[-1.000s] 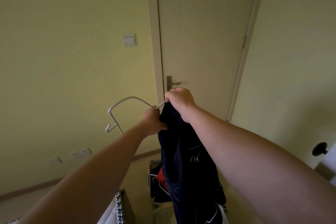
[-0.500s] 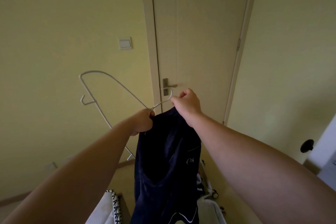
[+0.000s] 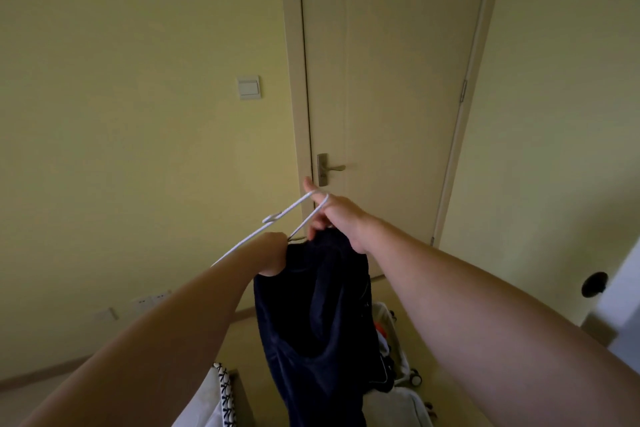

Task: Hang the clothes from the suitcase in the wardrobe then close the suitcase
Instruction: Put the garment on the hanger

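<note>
Hands are raised side by side before a closed cream door [image 3: 391, 80], both arms reaching up from the bottom of the view. The left hand [image 3: 273, 255] is clenched around the top edge of a dark navy garment [image 3: 318, 329], which hangs straight down between the forearms. A white wire hanger [image 3: 289, 213] runs as a thin double line from behind the left hand up to the right hand [image 3: 341, 218]. There its bend loops over the extended forefinger, while the other fingers curl in and grip the wire just above the cloth. Whether the hanger is already inside the garment cannot be told.

Below the cloth, on the floor, lies the open suitcase [image 3: 401, 406], pale-shelled, with clothes still in it and a wheel showing. A metal door handle [image 3: 330, 168] sits just above the right hand, and a light switch [image 3: 248, 87] is on the yellow wall to the left.
</note>
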The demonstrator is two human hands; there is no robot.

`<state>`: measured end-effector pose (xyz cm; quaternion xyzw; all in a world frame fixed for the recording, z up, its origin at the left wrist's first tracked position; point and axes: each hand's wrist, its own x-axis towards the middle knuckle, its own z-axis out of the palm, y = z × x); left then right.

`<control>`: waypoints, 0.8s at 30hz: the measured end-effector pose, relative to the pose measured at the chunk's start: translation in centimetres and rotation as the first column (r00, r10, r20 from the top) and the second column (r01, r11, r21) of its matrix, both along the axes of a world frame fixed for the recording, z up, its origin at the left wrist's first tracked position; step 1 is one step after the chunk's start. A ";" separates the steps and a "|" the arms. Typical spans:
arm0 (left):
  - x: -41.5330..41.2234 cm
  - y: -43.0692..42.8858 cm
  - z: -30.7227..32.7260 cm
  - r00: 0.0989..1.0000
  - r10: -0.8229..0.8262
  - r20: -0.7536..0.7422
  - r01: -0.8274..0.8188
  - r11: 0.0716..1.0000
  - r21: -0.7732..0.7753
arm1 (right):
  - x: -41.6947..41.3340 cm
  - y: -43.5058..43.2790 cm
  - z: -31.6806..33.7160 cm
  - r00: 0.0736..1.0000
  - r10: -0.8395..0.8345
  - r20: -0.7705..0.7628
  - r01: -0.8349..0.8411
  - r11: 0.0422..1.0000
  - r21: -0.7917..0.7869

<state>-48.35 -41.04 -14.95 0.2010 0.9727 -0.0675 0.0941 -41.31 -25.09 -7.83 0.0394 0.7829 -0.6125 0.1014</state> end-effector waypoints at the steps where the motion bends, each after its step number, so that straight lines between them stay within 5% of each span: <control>1: -0.3 -0.1 -0.3 1.000 -0.009 0.003 0.009 1.000 -0.016 | 0.1 0.2 0.0 0.990 0.104 0.099 -0.106 0.994 0.020; 3: -0.3 -0.1 -0.6 1.000 -0.010 0.010 0.011 0.999 -0.040 | 0.3 0.6 -0.2 0.930 0.262 0.258 -0.274 0.962 0.010; 5: -0.2 0.1 -0.7 0.999 0.032 0.011 -0.032 0.996 0.086 | 0.2 0.8 -0.6 0.917 0.311 0.248 -0.309 0.950 -0.047; 8: 0.2 0.0 -0.7 0.990 0.083 -0.117 -0.029 0.914 0.405 | -0.6 1.2 -1.7 0.946 0.238 0.221 -0.188 0.956 -0.226; 11: 0.2 -0.6 -1.7 0.937 0.092 -0.336 0.106 0.844 0.526 | -1.3 1.6 -2.1 0.966 0.131 0.222 -0.025 0.906 -0.424; 14: 0.5 -0.5 -1.9 0.898 -0.009 -0.440 0.231 0.861 0.454 | -1.3 1.6 -2.0 0.992 0.063 0.105 -0.029 0.953 -0.302; 16: 0.5 -0.4 -1.8 0.927 -0.036 -0.373 0.226 0.847 0.482 | -1.2 1.5 -1.7 1.000 0.008 0.021 -0.003 0.975 -0.222; 21: 0.7 -1.0 -1.6 0.939 0.246 -0.241 -0.004 0.708 0.706 | -1.0 2.2 -0.6 0.976 -0.158 -0.148 0.134 0.978 -0.157; 24: 0.5 -2.3 -2.6 0.848 0.057 -0.527 0.305 0.760 0.574 | -1.2 2.3 -0.7 0.960 -0.178 -0.215 0.145 0.976 -0.164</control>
